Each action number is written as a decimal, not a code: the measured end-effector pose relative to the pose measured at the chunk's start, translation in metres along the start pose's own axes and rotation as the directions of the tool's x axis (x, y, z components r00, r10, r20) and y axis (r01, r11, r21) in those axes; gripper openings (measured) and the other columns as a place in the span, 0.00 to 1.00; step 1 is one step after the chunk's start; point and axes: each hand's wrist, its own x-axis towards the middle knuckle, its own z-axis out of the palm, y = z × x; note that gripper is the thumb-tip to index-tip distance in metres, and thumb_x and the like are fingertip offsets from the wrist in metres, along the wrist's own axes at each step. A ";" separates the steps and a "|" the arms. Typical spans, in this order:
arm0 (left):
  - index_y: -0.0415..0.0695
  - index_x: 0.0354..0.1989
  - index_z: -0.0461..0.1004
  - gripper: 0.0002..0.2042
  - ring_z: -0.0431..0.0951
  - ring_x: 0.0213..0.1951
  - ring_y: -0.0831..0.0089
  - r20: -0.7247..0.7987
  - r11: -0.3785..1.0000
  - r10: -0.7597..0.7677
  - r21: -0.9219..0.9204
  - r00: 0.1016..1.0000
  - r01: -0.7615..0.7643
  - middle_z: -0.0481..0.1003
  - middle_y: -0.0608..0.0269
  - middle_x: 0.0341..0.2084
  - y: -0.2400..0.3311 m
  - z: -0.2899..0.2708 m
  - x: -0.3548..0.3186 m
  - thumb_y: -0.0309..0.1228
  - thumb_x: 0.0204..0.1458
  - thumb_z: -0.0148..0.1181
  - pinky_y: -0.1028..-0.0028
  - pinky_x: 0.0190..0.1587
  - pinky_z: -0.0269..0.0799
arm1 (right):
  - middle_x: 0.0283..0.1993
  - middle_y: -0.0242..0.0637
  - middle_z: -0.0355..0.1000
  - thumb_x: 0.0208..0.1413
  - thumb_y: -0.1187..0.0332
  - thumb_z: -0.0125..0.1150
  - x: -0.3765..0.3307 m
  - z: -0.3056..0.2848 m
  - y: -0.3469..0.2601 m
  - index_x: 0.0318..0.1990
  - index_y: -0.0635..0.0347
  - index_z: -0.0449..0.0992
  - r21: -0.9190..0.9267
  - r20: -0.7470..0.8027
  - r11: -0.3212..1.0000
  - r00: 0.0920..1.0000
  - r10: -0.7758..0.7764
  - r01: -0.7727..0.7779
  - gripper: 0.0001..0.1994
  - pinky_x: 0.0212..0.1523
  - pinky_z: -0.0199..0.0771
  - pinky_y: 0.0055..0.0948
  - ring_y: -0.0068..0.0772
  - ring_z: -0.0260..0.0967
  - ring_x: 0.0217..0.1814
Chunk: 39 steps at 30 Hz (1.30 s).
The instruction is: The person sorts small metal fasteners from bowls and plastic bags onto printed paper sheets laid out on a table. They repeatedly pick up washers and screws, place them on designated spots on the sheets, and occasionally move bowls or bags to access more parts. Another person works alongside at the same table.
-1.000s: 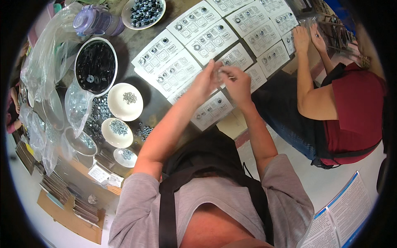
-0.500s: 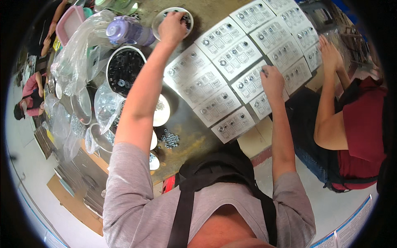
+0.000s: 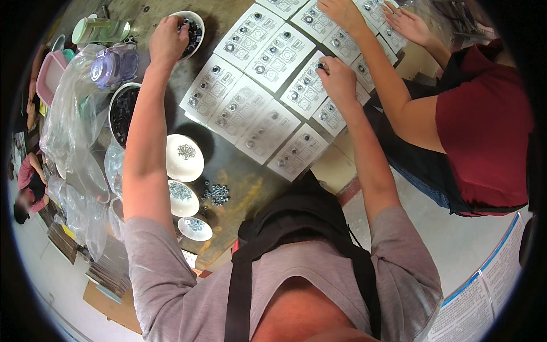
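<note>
My left hand (image 3: 167, 43) reaches over the rim of a white bowl (image 3: 200, 23) at the far left, its curled fingertips among small black parts (image 3: 194, 35). Whatever they grip is hidden. My right hand (image 3: 341, 81) is closed in a pinch over a printed sheet (image 3: 300, 86), with a small dark part (image 3: 320, 65) at its fingertips. Several such white sheets lie in rows on the table, printed with outlines of parts. Small dark rings and black pieces rest on many of them.
A co-worker's hands (image 3: 408, 24) are over the far right sheets. Left of me stand a larger tub of black parts (image 3: 122, 114), a purple bottle (image 3: 117, 65), plastic bags (image 3: 71, 131) and white bowls (image 3: 185, 170) of small metal hardware. Loose nuts (image 3: 216, 194) lie on the table.
The view has shifted, bringing the white bowls of hardware into sight. My left hand stays at the bowl of black parts, my right over the sheets. The co-worker's arm now reaches farther across.
</note>
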 end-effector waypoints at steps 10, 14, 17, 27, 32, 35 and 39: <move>0.42 0.48 0.73 0.20 0.67 0.31 0.82 0.815 0.082 0.104 -0.579 0.571 0.811 0.73 0.70 0.32 0.200 -0.008 -0.159 0.41 0.49 0.61 0.82 0.35 0.62 | 0.36 0.41 0.75 0.43 0.82 0.63 -0.096 -0.033 -0.061 0.44 0.63 0.76 0.499 -0.074 0.849 0.985 -0.156 0.172 0.17 0.32 0.75 0.25 0.30 0.75 0.32; 0.42 0.46 0.69 0.20 0.69 0.34 0.82 0.882 -0.196 0.231 -0.371 0.410 0.908 0.71 0.69 0.35 0.253 0.005 -0.189 0.43 0.52 0.59 0.79 0.37 0.65 | 0.32 0.41 0.74 0.45 0.76 0.64 -0.125 -0.044 -0.042 0.39 0.61 0.77 0.415 -0.071 0.908 0.997 -0.034 0.061 0.11 0.31 0.74 0.30 0.38 0.74 0.31; 0.41 0.41 0.72 0.22 0.70 0.34 0.79 0.866 -0.146 0.179 -0.446 0.467 0.883 0.72 0.68 0.33 0.281 0.012 -0.195 0.49 0.52 0.58 0.77 0.36 0.67 | 0.31 0.43 0.74 0.45 0.73 0.64 -0.125 -0.051 -0.011 0.36 0.62 0.78 0.311 -0.010 0.942 0.991 0.137 -0.127 0.09 0.31 0.73 0.33 0.39 0.74 0.30; 0.38 0.38 0.73 0.16 0.72 0.27 0.77 0.886 0.003 0.213 -0.422 0.412 0.907 0.74 0.64 0.28 0.284 0.002 -0.299 0.42 0.56 0.52 0.78 0.29 0.69 | 0.40 0.42 0.74 0.52 0.62 0.61 -0.056 -0.027 0.077 0.40 0.62 0.76 -0.266 -0.242 0.937 0.925 -0.294 0.228 0.14 0.48 0.65 0.43 0.48 0.70 0.45; 0.42 0.42 0.73 0.15 0.71 0.30 0.78 0.910 0.024 0.242 -0.353 0.338 0.935 0.74 0.66 0.32 0.277 0.007 -0.336 0.42 0.57 0.53 0.77 0.32 0.68 | 0.41 0.43 0.75 0.53 0.61 0.60 -0.073 -0.029 0.086 0.41 0.62 0.76 -0.294 -0.175 0.925 0.938 -0.300 0.241 0.14 0.48 0.66 0.42 0.47 0.70 0.45; 0.42 0.42 0.74 0.15 0.72 0.30 0.77 0.889 0.005 0.233 -0.407 0.395 0.913 0.74 0.65 0.30 0.275 0.011 -0.351 0.41 0.57 0.52 0.77 0.32 0.69 | 0.42 0.44 0.75 0.53 0.61 0.59 -0.079 -0.029 0.093 0.42 0.63 0.76 -0.288 -0.163 0.928 0.942 -0.292 0.238 0.15 0.48 0.66 0.42 0.46 0.71 0.46; 0.39 0.42 0.74 0.15 0.72 0.29 0.76 0.880 -0.027 0.158 -0.449 0.447 0.893 0.75 0.62 0.31 0.270 0.006 -0.367 0.38 0.56 0.51 0.76 0.31 0.70 | 0.43 0.44 0.75 0.54 0.60 0.59 -0.087 -0.031 0.093 0.42 0.63 0.76 -0.249 -0.133 0.938 0.951 -0.279 0.240 0.15 0.48 0.67 0.41 0.45 0.71 0.46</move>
